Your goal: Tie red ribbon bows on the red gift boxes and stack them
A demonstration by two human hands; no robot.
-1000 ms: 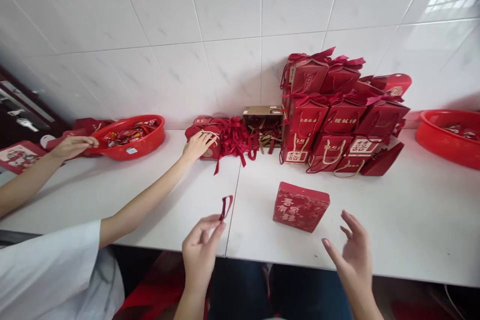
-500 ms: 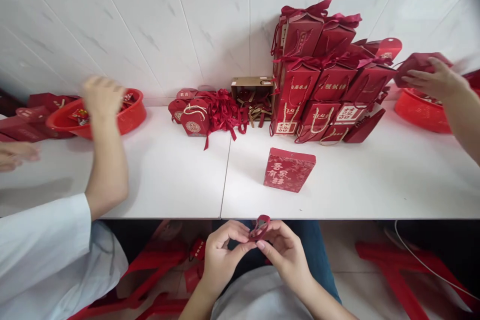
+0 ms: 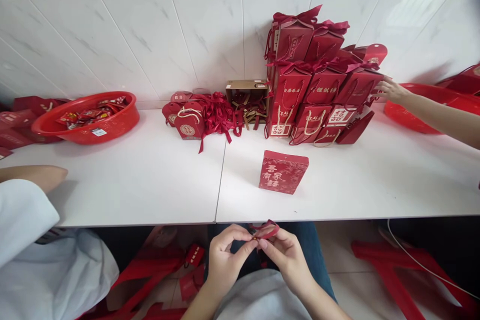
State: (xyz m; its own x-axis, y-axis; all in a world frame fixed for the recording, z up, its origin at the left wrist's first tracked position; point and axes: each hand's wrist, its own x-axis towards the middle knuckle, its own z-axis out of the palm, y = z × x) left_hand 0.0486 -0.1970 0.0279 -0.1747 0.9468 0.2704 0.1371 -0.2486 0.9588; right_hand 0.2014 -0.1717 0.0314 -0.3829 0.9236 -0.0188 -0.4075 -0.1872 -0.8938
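Observation:
Both hands meet over my lap, just below the table's front edge. My left hand pinches a dark red ribbon between thumb and fingertips. On its other side my right hand grips the same ribbon, which stands up in a loop above the fingers. A tiny yellowish spot shows where the fingertips come together; I cannot make out what it is. In front of the hands a flat red gift box with pale lettering stands on the white table, touched by neither hand.
Stacked red gift boxes with bows and cord handles stand by the wall. Left of them are a small cardboard box, red ribbons and small boxes. A red basin holds packets. Co-workers' arms reach in from both sides.
The ribbon loop has tipped to the right between my fingers. The left co-worker's arm has drawn back from the basin. The right co-worker's hand has moved to the box stack, without the box it held.

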